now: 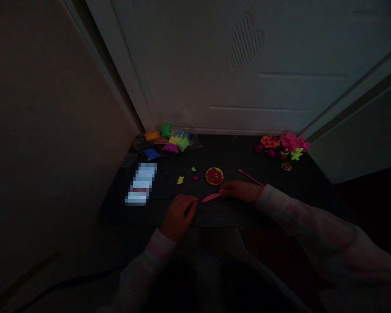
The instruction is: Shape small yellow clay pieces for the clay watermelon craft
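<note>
There are two hands: one left hand [179,216] and one right hand [240,191]. There is one pink knife [212,197], one pink stick [250,176] and one round red-topped piece [214,176]. Three little bits make one green bit [193,169], one yellow bit [180,180] and one red bit [195,178]. One clear bag [196,142] has at least seven colored packs [166,131]; the rest are too dark to count. There are two dark pink balls [271,154], one yellow-green figure [296,154], one bright blurry sheet [141,184] and two hearts [246,41].
</note>
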Demonstrator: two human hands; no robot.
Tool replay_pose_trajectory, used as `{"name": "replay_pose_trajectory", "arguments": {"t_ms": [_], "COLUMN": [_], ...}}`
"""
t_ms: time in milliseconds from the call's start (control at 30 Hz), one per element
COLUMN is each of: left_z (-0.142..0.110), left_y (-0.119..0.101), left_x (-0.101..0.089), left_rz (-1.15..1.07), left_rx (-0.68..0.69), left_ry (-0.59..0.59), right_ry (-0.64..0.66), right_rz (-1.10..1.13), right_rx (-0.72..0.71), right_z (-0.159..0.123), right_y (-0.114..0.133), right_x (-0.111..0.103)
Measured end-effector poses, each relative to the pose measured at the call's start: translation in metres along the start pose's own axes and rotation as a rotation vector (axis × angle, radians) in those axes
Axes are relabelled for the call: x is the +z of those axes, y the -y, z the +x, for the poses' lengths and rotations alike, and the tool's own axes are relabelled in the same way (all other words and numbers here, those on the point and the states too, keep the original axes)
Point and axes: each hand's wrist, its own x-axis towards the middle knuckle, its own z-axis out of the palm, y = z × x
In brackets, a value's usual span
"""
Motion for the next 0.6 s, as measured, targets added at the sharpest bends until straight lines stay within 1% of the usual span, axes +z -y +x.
{"name": "replay_pose_trajectory", "arguments": {"t_ms": [267, 433, 600], "left_z": [-0.0081, -0.0082, -0.0077], "left_y": [0.0082, 0.0102, 0.0098], "left_x": [0.0064, 0.0086, 0.0095], "left_rz": [0.006, 0.002, 0.005], "left_rx": [-0.048, -0.037, -0.032], "left_ry": [0.034, 0.036, 0.066], "right_ry": [0.027, 0.038, 0.03], "right_rz": [-0.195, -0.248, -0.263], "right_rx": [0.049, 0.057, 0.059], "right_z": [0.0047, 0.0055, 0.0085], "right_y": [0.008, 0.0076, 0.0055], "right_x": [0.0023, 0.004, 0.0055]}}
